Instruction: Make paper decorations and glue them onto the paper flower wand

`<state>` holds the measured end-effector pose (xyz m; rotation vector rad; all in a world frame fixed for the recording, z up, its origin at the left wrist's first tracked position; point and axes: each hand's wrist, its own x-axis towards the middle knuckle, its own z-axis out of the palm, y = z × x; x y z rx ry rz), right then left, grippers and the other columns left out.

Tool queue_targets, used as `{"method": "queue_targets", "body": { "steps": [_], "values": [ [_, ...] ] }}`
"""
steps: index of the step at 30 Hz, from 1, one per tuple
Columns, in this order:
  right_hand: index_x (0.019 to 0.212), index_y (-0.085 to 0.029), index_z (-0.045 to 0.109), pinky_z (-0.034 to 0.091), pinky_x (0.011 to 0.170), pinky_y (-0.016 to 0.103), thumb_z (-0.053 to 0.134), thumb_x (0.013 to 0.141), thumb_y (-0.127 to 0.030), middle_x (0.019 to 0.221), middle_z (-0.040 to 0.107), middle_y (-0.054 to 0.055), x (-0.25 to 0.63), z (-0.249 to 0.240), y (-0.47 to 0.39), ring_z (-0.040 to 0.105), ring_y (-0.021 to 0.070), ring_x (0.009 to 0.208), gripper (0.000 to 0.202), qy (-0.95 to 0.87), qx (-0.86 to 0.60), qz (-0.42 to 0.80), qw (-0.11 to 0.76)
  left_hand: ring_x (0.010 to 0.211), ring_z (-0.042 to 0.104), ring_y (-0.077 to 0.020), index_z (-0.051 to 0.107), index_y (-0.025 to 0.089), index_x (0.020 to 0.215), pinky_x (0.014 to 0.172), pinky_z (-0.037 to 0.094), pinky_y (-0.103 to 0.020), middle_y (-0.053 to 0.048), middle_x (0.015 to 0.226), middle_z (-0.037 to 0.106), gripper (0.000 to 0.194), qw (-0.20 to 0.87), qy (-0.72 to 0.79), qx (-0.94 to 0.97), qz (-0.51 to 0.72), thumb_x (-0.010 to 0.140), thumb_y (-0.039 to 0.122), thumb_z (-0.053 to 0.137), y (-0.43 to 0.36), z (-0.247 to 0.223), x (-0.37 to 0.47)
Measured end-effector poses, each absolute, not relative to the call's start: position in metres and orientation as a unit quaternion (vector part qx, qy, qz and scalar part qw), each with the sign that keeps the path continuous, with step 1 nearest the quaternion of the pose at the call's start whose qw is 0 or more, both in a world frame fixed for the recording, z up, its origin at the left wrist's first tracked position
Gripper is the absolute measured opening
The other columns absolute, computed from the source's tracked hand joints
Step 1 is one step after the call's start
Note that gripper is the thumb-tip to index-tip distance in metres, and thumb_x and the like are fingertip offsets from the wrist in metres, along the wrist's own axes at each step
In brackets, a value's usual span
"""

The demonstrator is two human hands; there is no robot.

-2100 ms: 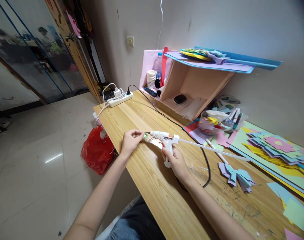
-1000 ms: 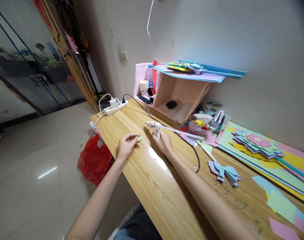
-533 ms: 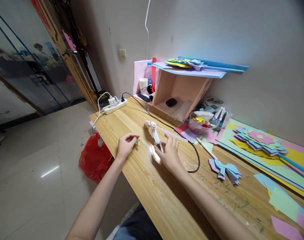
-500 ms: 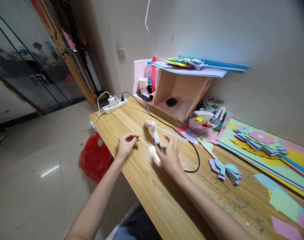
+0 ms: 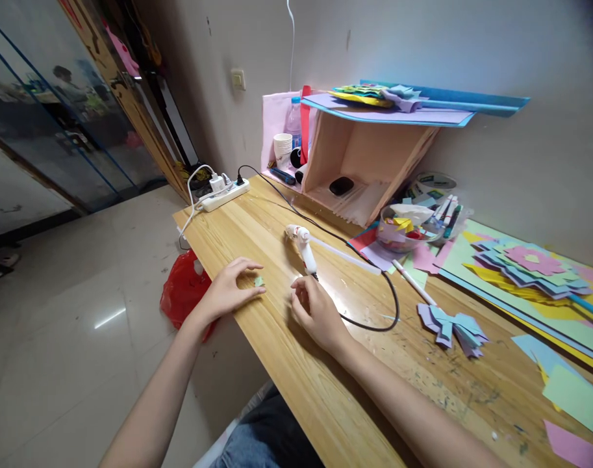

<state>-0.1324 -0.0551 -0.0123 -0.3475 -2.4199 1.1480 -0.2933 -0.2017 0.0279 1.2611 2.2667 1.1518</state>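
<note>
My left hand (image 5: 227,290) is open at the table's near-left edge, thumb and fingers apart. A small green paper scrap (image 5: 259,281) lies between its fingertips, and I cannot tell whether the thumb touches it. My right hand (image 5: 316,313) is closed, its fingers curled towards the thumb beside the glue gun's handle; anything inside them is hidden. The white hot glue gun (image 5: 303,247) rests on the wooden table, with a clear glue stick (image 5: 345,255) extending from its back. Its black cord (image 5: 392,292) loops to the right.
A white power strip (image 5: 224,196) sits on the far-left corner. Behind are a wooden box (image 5: 320,153) and a bowl of scraps (image 5: 398,242). To the right lie a paper bow (image 5: 452,325), a layered paper flower (image 5: 530,263) and paper sheets (image 5: 573,396). A red bag (image 5: 182,289) hangs below the edge.
My left hand has opened from a pinch, showing the green scrap. The right hand's fingers, spread before, have curled in and moved left. The view has shifted slightly.
</note>
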Motion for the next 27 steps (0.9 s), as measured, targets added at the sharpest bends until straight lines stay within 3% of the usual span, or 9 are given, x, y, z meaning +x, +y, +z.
{"method": "queue_targets", "body": {
  "steps": [3, 15, 27],
  "values": [
    [0.093, -0.018, 0.047, 0.041, 0.065, 0.029, 0.044, 0.084, -0.018, 0.085, 0.056, 0.005, -0.131, -0.012, -0.056, 0.054, 0.0172, 0.073, 0.009, -0.877, -0.12, 0.411, 0.22, 0.1, 0.059, -0.0223, 0.064, 0.023, 0.105, 0.092, 0.046, -0.036, -0.006, 0.109, 0.061, 0.042, 0.167, 0.782, 0.476, 0.367, 0.065, 0.035, 0.073, -0.207, 0.028, -0.298],
    [0.092, -0.019, 0.048, 0.042, 0.069, 0.03, 0.044, 0.083, -0.016, 0.085, 0.054, 0.005, -0.13, -0.012, -0.056, 0.053, 0.0185, 0.079, 0.011, -0.872, -0.126, 0.404, 0.245, 0.084, 0.061, -0.0179, 0.07, 0.022, 0.094, 0.078, 0.048, -0.029, -0.006, 0.092, 0.065, 0.025, 0.183, 0.773, 0.473, 0.38, 0.075, 0.036, 0.064, -0.204, 0.016, -0.306],
    [0.091, -0.019, 0.049, 0.041, 0.066, 0.029, 0.044, 0.082, -0.016, 0.085, 0.055, 0.005, -0.13, -0.012, -0.055, 0.053, 0.0175, 0.074, 0.011, -0.865, -0.14, 0.411, 0.25, 0.073, 0.064, -0.018, 0.071, 0.017, 0.073, 0.07, 0.052, -0.029, -0.006, 0.077, 0.068, 0.02, 0.216, 0.755, 0.397, 0.476, 0.066, 0.035, 0.071, -0.195, 0.013, -0.307]
  ]
}}
